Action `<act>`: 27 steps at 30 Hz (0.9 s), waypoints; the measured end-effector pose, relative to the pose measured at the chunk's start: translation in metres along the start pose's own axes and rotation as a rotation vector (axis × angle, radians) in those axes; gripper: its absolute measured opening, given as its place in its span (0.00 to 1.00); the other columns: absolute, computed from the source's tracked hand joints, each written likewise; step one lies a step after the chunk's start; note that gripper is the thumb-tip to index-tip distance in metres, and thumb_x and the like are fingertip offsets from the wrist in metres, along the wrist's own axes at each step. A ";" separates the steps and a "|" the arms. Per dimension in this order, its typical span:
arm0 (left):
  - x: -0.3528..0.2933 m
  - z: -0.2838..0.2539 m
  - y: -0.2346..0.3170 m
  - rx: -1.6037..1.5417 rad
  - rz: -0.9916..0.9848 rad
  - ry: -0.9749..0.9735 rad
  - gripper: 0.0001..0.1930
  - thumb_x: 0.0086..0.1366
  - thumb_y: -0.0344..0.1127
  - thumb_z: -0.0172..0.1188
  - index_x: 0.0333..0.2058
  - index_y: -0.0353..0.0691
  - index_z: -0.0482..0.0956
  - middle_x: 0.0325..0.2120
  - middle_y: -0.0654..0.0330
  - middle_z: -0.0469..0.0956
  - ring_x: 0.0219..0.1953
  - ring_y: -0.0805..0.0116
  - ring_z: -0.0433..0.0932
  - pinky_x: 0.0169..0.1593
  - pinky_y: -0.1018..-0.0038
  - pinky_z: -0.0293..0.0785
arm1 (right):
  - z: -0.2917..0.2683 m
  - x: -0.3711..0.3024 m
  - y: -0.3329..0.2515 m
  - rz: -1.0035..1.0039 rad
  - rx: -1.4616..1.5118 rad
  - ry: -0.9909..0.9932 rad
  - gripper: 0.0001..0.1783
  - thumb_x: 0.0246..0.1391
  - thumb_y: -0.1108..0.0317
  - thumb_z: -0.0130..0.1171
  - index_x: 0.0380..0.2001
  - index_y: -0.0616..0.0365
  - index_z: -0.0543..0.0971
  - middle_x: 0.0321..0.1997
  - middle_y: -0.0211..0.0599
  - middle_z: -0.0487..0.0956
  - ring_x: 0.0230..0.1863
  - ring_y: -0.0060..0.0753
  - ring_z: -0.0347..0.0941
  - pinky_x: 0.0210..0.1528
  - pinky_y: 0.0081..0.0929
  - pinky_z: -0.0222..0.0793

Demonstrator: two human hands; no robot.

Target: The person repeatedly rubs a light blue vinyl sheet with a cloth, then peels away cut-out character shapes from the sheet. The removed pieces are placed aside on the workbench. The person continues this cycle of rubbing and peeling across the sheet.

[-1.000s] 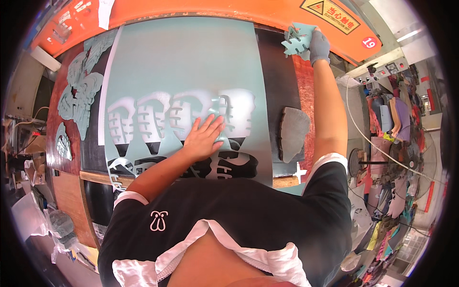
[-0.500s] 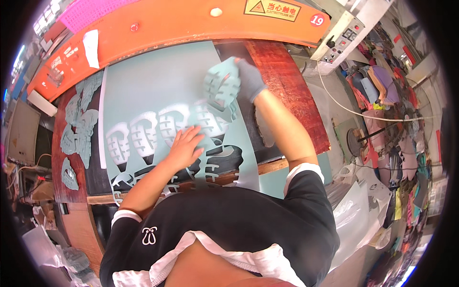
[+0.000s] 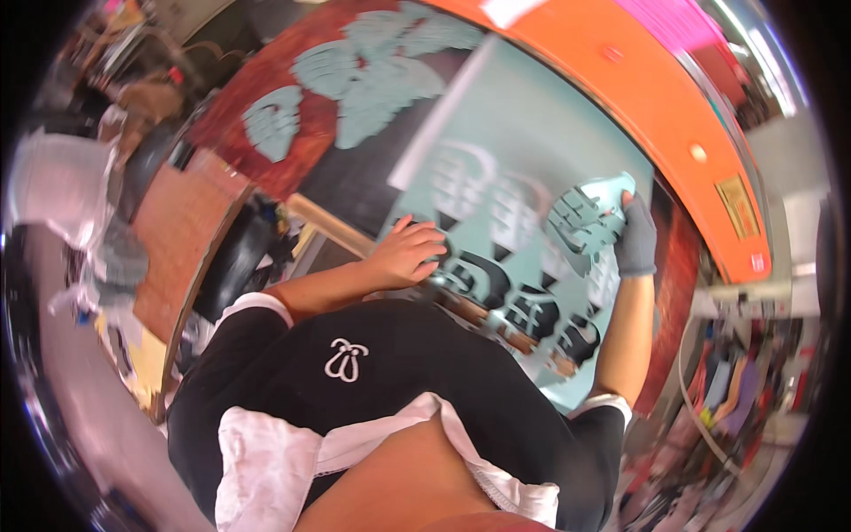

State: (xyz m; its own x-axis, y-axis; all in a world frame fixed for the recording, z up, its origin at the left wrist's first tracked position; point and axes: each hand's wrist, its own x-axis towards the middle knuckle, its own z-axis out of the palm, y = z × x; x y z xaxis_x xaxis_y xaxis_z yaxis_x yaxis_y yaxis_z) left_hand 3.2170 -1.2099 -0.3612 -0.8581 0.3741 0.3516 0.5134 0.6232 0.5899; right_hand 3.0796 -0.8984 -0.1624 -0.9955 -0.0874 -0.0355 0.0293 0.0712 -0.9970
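My right hand [image 3: 636,235], in a grey glove, grips a stack of pale teal die-cut shoe upper pieces [image 3: 589,213] with slotted strips. It holds them over the right part of a teal sheet [image 3: 541,106] that has rows of matching cut-outs. Through some cut-outs a white layer shows; the near ones open onto dark gaps. My bare left hand [image 3: 408,253] rests at the sheet's near left edge, fingers apart and holding nothing. More cut upper pieces [image 3: 363,80] lie heaped on the reddish board at the far left, with a single piece [image 3: 273,122] beside them.
An orange machine beam [image 3: 656,115] spans the far side above the sheet, with a pink basket [image 3: 683,27] on top. The reddish board [image 3: 232,133] extends left. A brown panel [image 3: 182,248] and plastic bags [image 3: 62,186] stand at lower left.
My view has turned toward the left. My left hand has moved from the middle of the cut-outs to the sheet's near left edge. The right hand still holds the upper pieces.
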 end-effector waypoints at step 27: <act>-0.052 -0.043 -0.104 -0.178 -0.031 0.502 0.04 0.50 0.31 0.59 0.25 0.41 0.74 0.22 0.60 0.71 0.30 0.60 0.72 0.37 0.66 0.67 | 0.503 0.076 0.182 -1.120 -0.899 -0.969 0.21 0.43 0.66 0.60 0.44 0.51 0.73 0.50 0.37 0.71 0.52 0.46 0.66 0.51 0.39 0.63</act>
State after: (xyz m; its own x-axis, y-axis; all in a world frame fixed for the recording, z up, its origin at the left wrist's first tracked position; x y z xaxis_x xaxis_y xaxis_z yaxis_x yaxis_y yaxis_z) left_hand 3.2079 -1.3235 -0.4100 -0.7903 -0.0445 0.6111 0.5173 0.4859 0.7045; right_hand 3.0543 -1.3915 -0.3812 -0.0754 -0.9701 0.2307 -0.9729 0.0208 -0.2302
